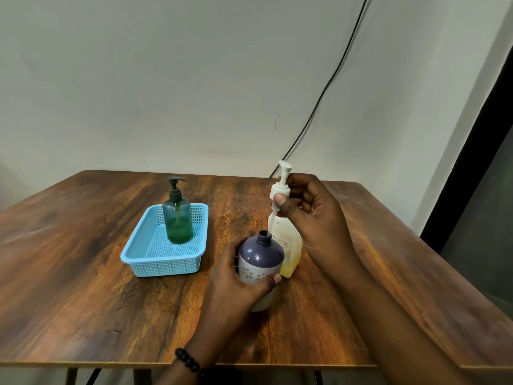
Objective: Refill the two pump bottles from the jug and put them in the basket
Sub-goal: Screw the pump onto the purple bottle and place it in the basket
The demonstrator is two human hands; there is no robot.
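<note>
Wooden counter (83, 273) carries everything. Blue basket (138, 255) sits left of centre, and the green pump bottle (179, 222) stands upright at its far end: that one looks done. Near the counter's middle, the jug (290, 245) of yellow liquid waits just behind the purple bottle (259, 258). Left hand (236, 284) wraps the purple bottle, fingers closed round it to steady it. Right hand (311, 212) pinches the white pump (279, 194) at its collar, tube tip in the open neck, likely for screwing down.
</note>
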